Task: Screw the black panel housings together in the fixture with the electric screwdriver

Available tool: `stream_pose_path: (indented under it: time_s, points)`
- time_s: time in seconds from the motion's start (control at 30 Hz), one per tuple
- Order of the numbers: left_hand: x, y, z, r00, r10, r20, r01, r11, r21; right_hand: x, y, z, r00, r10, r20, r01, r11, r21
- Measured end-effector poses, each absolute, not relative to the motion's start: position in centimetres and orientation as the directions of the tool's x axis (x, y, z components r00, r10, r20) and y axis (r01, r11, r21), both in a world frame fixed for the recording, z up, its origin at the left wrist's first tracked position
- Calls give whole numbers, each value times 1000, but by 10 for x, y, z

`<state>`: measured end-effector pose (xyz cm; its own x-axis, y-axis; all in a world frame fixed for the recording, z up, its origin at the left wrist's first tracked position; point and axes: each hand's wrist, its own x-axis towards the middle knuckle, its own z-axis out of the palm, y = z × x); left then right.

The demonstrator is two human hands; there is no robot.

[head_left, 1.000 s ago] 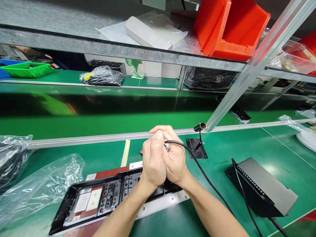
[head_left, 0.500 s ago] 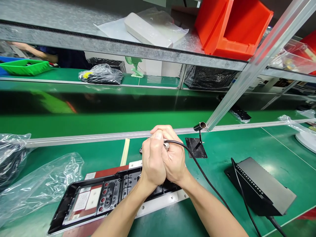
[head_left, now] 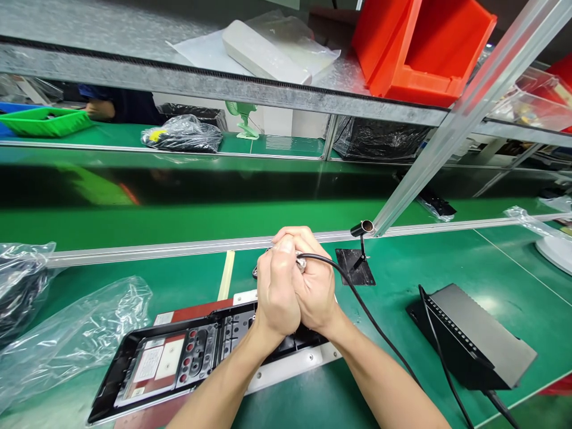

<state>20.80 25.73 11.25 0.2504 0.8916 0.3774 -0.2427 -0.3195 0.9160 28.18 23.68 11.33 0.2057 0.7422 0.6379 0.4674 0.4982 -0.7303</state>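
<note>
Both my hands are closed together over a black plastic housing. My left hand [head_left: 277, 292] and my right hand [head_left: 318, 292] wrap round an upright electric screwdriver [head_left: 301, 262]. Only its metal top end and black cable [head_left: 357, 298] show; the body and tip are hidden by my fingers. Beneath them lies the long black housing [head_left: 201, 345], slanting from lower left to upper right, with ribs, holes and a framed window. It rests on a fixture of red-brown board [head_left: 192, 313] with white strips [head_left: 290, 368]. A small dark object peeks out behind my left hand.
A black tube holder [head_left: 361, 229] stands behind my hands. At right sits a grey-black control box [head_left: 473, 339] with cables. Clear plastic bags [head_left: 89, 328] lie left. Overhead, a metal shelf [head_left: 179, 83] carries a red bin [head_left: 415, 53]. A post [head_left: 447, 143] slants at right.
My hands, the screwdriver and the housing stay in place. Across the bench, another person's outstretched arm has drawn back, and a hand now shows near the green tray.
</note>
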Motion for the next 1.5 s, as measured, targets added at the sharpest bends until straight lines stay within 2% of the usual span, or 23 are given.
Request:
stream_pose_path:
  time_s: [0.4, 1.5]
  points:
    - [207, 257, 113, 243, 886, 394, -209, -349, 914, 282, 238, 109, 211, 744, 634, 457, 498, -737]
    - [209, 259, 106, 215, 888, 406, -272, -344, 899, 283, 239, 109, 208, 734, 647, 452, 514, -729]
